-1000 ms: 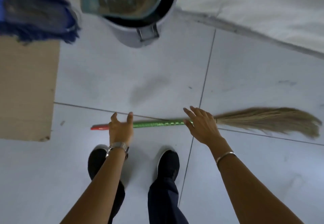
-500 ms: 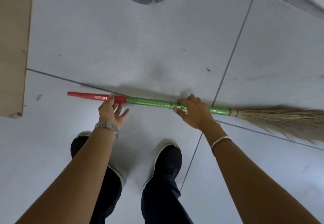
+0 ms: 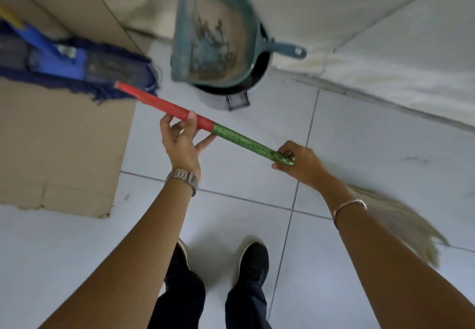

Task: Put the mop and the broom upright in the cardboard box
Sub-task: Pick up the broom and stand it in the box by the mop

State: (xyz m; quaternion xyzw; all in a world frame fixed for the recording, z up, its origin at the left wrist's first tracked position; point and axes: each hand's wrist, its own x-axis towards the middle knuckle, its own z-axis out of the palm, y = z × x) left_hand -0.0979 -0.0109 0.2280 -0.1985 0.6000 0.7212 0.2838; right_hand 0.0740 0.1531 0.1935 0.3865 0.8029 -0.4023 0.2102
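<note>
Now your left hand (image 3: 181, 143) and right hand (image 3: 299, 162) clamp the broom (image 3: 239, 139): light, stiff handle, floppy bristles; keep each grip on the shaft.

Both bare arms reach forward and down, spread apart at the elbows and drawing closer toward the broom handle (image 3: 239, 139), the one landmark here. The left hand (image 3: 182, 143) sits under the handle's red part, palm turned up, thumb and fingers loosely curled round it, a metal watch on the wrist. The right hand (image 3: 299, 164) grips the handle lower down, on its green part, fingers wrapped tight, knuckles up, a thin bangle on that wrist. Between the arms stand two dark-trousered legs in dark shoes.
</note>
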